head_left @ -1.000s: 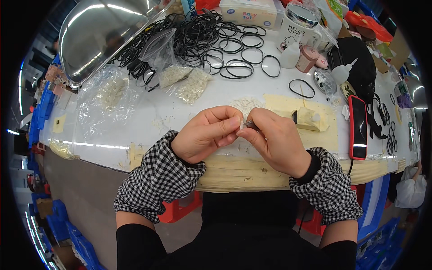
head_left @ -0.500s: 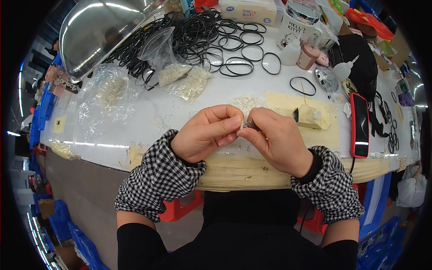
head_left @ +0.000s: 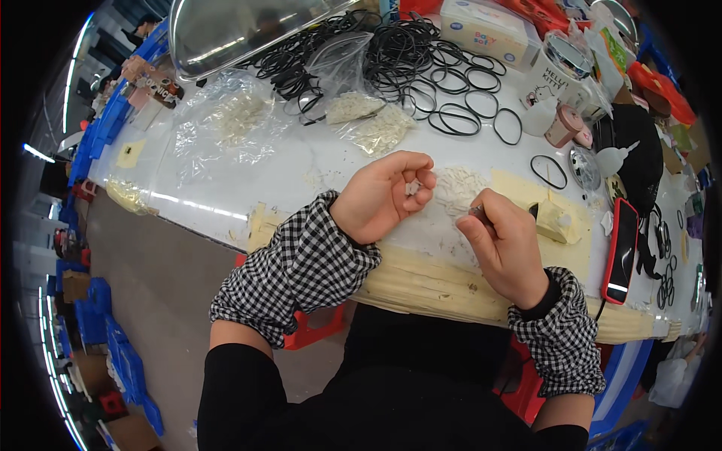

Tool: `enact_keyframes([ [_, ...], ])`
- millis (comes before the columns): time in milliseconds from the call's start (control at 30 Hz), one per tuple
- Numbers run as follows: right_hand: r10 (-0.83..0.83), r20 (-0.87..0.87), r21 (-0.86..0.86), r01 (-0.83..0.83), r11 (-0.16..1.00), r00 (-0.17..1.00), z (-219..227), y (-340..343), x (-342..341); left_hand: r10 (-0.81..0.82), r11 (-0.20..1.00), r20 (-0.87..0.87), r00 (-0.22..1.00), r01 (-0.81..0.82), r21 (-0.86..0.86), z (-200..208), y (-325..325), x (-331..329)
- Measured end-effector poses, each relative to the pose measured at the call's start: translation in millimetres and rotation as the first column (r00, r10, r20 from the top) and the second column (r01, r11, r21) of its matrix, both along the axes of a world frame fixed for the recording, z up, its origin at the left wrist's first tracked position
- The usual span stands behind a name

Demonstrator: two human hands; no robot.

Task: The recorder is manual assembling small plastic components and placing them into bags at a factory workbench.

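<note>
My left hand (head_left: 377,198) is turned palm up above the table, its fingers curled round a few small white pieces (head_left: 412,187). To its right, my right hand (head_left: 510,242) pinches a small dark, metallic-looking piece (head_left: 480,215) between thumb and bent forefinger; most of it is covered, so its kind does not show. Between and beyond the two hands lies a loose pile of small white pieces (head_left: 460,185) on the white tabletop. The hands are apart from each other.
Clear bags of pale pieces (head_left: 380,129) and a tangle of black bands (head_left: 406,52) lie farther back. On the right are a yellow taped block (head_left: 560,222), a red-cased phone (head_left: 620,252), a squeeze bottle (head_left: 617,158) and a white mug (head_left: 547,79). Yellow padding (head_left: 421,278) covers the front edge.
My hands were together at the fingertips over a small white piece; now they have parted. The left has rolled palm up with white pieces in it. The whole view has shifted and tilted.
</note>
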State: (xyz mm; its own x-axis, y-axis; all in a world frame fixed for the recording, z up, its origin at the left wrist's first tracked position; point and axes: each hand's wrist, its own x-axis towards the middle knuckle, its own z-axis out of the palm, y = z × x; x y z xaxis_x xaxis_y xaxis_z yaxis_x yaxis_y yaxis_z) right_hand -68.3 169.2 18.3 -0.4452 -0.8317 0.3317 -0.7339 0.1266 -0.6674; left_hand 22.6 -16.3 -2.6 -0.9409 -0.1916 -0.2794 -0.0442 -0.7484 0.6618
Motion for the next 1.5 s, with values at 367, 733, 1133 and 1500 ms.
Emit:
enact_keyframes([
  [367, 0.028, 0.018, -0.073, -0.027, 0.997, 0.999, -6, 2, 2, 0.324, -0.008, -0.062, 0.944, -0.063, -0.998, -24, -100, 50],
  [733, 0.027, 0.014, -0.033, -0.027, 0.999, 1.0, -4, 3, 4, 0.286, -0.276, -0.126, 0.95, -0.044, -0.96, -21, -84, 56],
  [1133, 0.055, -0.007, 0.016, -0.055, 0.998, 0.998, -3, 5, 6, 0.223, -0.59, -0.351, 0.909, -0.161, -0.791, -12, -79, 64],
  [1500, 0.107, -0.045, 0.047, -0.105, 0.993, 0.993, -7, 3, 6, 0.26, -0.345, -0.443, 0.858, -0.346, -0.872, -2, -78, 81],
])
